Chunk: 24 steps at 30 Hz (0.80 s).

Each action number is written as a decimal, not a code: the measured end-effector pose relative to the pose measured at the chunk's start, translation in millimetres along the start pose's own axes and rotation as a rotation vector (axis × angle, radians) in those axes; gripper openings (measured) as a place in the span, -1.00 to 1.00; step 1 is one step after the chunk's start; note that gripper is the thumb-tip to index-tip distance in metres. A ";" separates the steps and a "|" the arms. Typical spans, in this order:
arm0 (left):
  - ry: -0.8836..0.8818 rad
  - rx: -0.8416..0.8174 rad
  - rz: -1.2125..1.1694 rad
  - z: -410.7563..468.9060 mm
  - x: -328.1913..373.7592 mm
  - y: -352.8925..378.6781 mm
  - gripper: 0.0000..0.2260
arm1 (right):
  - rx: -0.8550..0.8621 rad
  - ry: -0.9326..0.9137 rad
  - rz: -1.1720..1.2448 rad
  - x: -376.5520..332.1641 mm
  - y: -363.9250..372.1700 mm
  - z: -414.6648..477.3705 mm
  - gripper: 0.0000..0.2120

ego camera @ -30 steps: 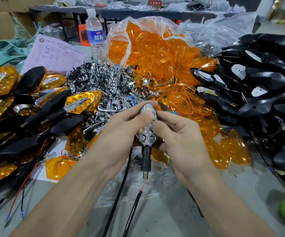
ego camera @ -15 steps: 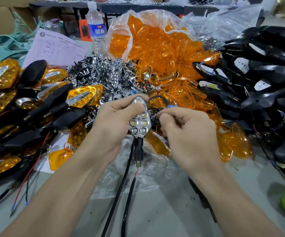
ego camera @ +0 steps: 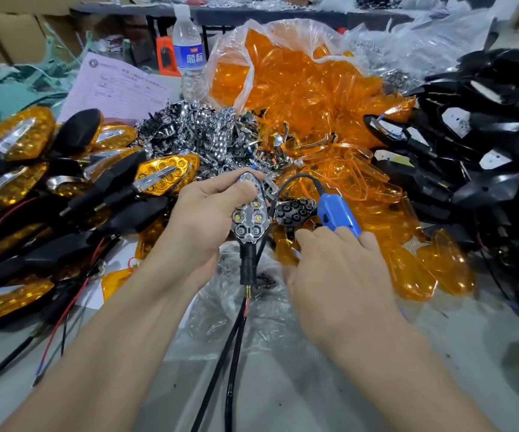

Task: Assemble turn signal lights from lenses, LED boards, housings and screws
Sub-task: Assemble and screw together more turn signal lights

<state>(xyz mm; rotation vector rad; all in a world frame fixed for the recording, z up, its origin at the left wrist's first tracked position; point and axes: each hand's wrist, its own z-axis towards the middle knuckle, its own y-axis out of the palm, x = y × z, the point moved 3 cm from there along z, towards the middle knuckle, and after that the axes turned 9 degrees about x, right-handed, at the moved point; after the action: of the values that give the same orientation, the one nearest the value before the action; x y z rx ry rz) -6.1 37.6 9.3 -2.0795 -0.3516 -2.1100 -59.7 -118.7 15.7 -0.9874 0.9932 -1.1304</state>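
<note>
Chrome LED reflector unit (ego camera: 251, 213), lens not yet fitted, sits in a black stemmed housing (ego camera: 248, 263) pinched by the left hand (ego camera: 202, 226) above the table (ego camera: 314, 400), wires (ego camera: 236, 338) trailing toward the wearer. Right hand (ego camera: 342, 282) lies over the near end of a blue corded screwdriver (ego camera: 337, 212) among loose amber lenses (ego camera: 407, 269); closure on it cannot be told. Risk: the thumb-and-finger pinch may let the likely unscrewed reflector shift, or the cord (ego camera: 298, 177) snag the pile.
</note>
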 end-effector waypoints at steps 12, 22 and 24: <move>-0.009 -0.029 -0.029 -4.0 1.5 4.9 -0.73 | 0.386 0.270 0.942 21.9 -21.5 4.0 -0.60; -0.035 -0.061 -0.103 -14.5 1.2 16.0 -0.79 | 0.587 0.195 0.986 0.8 29.3 7.6 -0.67; -0.049 -0.057 -0.107 -15.2 1.1 16.8 -0.82 | 0.590 0.188 0.984 3.1 35.5 10.5 -0.65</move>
<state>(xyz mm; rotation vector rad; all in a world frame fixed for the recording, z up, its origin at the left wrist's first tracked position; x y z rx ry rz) -16.2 17.3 11.2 -2.1945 -0.4223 -2.1551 -40.7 -115.4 -16.0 0.1243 1.0171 -0.5958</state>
